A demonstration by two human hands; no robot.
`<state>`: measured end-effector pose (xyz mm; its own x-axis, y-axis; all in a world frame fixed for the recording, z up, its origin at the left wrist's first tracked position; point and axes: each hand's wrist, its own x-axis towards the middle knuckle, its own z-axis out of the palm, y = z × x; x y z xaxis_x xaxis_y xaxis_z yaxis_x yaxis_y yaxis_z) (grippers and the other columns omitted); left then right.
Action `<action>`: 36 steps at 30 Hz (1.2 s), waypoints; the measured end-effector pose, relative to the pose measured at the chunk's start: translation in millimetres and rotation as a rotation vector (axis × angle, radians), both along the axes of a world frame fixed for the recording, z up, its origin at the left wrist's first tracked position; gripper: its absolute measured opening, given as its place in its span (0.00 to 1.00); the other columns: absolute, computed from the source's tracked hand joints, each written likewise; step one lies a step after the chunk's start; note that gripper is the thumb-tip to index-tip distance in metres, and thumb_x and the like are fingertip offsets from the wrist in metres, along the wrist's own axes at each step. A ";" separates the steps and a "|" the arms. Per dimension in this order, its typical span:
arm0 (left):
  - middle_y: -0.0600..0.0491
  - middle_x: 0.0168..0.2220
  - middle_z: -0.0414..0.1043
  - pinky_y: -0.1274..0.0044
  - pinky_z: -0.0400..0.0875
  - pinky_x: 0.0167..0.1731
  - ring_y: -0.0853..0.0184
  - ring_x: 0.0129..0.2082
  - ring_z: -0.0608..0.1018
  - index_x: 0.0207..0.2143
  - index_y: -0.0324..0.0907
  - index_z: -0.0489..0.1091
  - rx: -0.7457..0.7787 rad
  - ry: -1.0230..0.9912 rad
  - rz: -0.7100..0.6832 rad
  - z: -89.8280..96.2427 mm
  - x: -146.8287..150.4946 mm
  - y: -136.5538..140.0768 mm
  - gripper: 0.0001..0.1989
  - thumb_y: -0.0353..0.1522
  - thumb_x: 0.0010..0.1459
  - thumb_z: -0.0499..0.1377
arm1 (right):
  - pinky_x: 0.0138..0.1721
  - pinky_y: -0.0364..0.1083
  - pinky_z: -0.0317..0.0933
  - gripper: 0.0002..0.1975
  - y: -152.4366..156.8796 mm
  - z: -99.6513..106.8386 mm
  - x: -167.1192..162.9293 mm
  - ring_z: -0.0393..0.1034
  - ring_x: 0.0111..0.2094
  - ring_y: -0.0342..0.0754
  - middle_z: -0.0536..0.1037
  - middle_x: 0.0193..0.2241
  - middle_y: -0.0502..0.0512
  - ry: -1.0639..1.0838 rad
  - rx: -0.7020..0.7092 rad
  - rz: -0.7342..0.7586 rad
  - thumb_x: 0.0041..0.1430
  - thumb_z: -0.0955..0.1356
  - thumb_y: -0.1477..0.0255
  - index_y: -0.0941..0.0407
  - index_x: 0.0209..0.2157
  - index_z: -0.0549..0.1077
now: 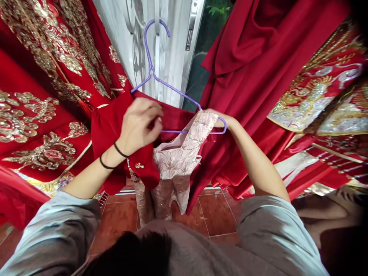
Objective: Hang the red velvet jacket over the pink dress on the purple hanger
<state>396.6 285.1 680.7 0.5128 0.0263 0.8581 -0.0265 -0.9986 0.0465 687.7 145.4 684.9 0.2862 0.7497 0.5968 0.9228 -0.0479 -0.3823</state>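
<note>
A purple hanger (178, 91) hangs by its hook from a white metal bar in front of me. From its right shoulder hangs a pale pink dress (175, 159) with a leaf pattern; its strap lies over the hanger's end. My right hand (223, 120) is at that strap, largely behind it, and appears to grip the fabric; most of its fingers are hidden. My left hand (143, 120) is at the hanger's left side, in front of a red velvet garment (110, 128). Its fingers are loosely bent, thumb apart, with nothing visible between them.
Red garments with gold beadwork (46, 143) crowd the left. Plain red cloth (244, 76) and embroidered red pieces (319, 92) hang at the right. A white grille door (169, 50) stands behind the hanger. Red floor tiles (214, 214) lie below. Another person's leg (324, 214) shows at lower right.
</note>
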 end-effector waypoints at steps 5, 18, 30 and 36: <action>0.44 0.50 0.74 0.67 0.69 0.48 0.55 0.50 0.74 0.52 0.38 0.69 -0.165 0.292 -0.059 -3.8 56.4 -35.9 0.23 0.44 0.61 0.57 | 0.53 0.55 0.62 0.13 -10.2 11.3 -1.9 0.66 0.53 0.56 0.76 0.46 0.62 -0.126 0.360 -0.293 0.57 0.67 0.65 0.54 0.43 0.74; 0.51 0.31 0.71 0.74 0.60 0.33 0.63 0.31 0.71 0.33 0.41 0.70 -0.298 0.438 -0.049 -21.9 105.8 -16.7 0.13 0.40 0.65 0.55 | 0.50 0.57 0.65 0.11 -56.3 18.7 -13.8 0.71 0.44 0.57 0.75 0.34 0.59 -0.102 -0.041 -0.376 0.54 0.68 0.74 0.57 0.41 0.73; 0.54 0.22 0.63 0.74 0.55 0.28 0.68 0.24 0.63 0.22 0.41 0.62 -0.314 0.492 -0.104 -29.1 108.0 -10.1 0.15 0.35 0.62 0.57 | 0.45 0.64 0.65 0.27 -70.2 20.7 -82.7 0.73 0.41 0.61 0.77 0.39 0.66 -0.232 -0.118 -0.626 0.56 0.61 0.82 0.58 0.57 0.70; 0.49 0.27 0.71 0.70 0.69 0.39 0.61 0.32 0.74 0.26 0.40 0.67 -0.401 0.455 -0.100 -36.0 111.4 -11.0 0.11 0.34 0.61 0.55 | 0.45 0.62 0.66 0.17 -66.9 -1.9 -144.5 0.74 0.36 0.61 0.75 0.29 0.65 -0.090 -0.092 -0.493 0.60 0.61 0.75 0.62 0.47 0.74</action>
<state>508.0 274.2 644.7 0.8418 0.2346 0.4862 -0.0084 -0.8948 0.4463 543.3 78.5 682.9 0.5695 0.5890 0.5734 0.8112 -0.5156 -0.2760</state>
